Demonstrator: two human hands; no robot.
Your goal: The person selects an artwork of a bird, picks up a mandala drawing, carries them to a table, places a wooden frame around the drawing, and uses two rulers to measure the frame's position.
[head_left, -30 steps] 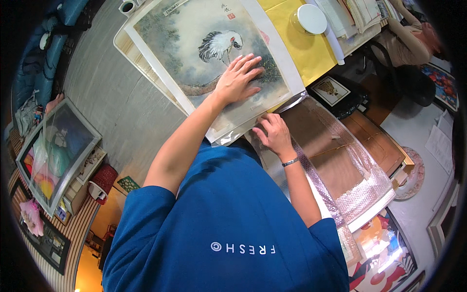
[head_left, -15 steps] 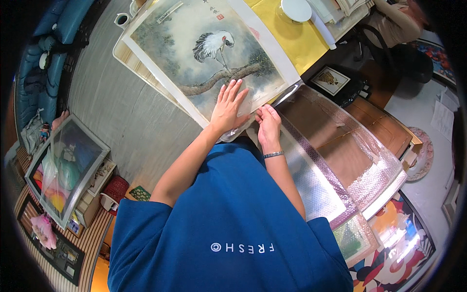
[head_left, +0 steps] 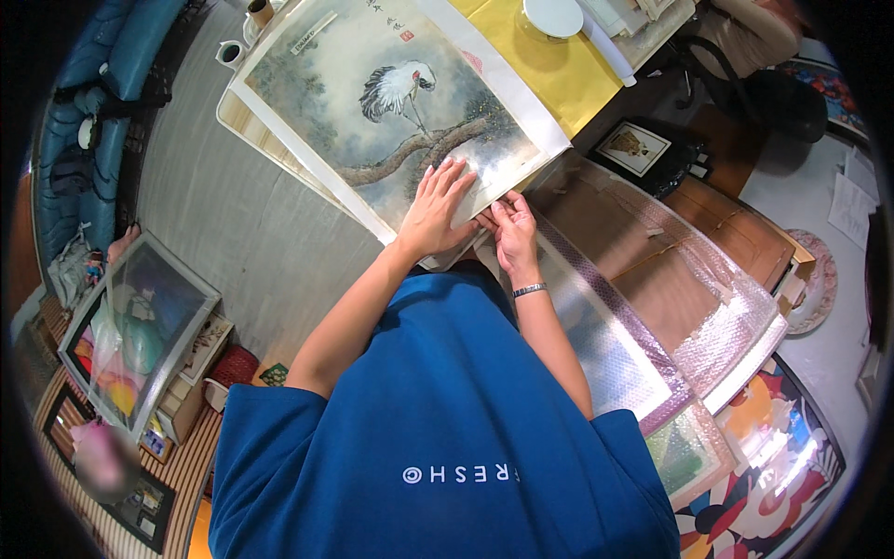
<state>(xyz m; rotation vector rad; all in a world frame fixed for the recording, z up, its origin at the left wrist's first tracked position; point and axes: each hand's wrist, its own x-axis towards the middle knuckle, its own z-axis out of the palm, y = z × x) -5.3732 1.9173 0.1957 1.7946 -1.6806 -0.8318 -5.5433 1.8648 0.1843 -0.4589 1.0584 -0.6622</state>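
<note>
A painting (head_left: 321, 98) of a white and black crane on a branch lies on the table, with white margins and a glossy shine on its near right part. My left hand (head_left: 436, 207) rests flat on its near part, fingers spread. At the near edge, just right of that hand, my right hand (head_left: 514, 233) is closed, thumb and fingers pinching the edge of what looks like clear plastic film. Whether the painting's sheet is also in this pinch I cannot tell. A metal bracelet (head_left: 530, 290) circles my right wrist.
Yellow paper (head_left: 549, 86) lies beyond the painting, with a white-lidded jar (head_left: 551, 19) and a white roll (head_left: 610, 58). Bubble-wrapped frames (head_left: 643, 373) lean close on my right. A framed picture (head_left: 140, 335) stands at left. Another person's arm (head_left: 759, 33) shows far right.
The shiny film strip that stuck out past the painting's near right edge no longer shows there. My right hand has shifted slightly, still at the edge; my left stays flat on the painting.
</note>
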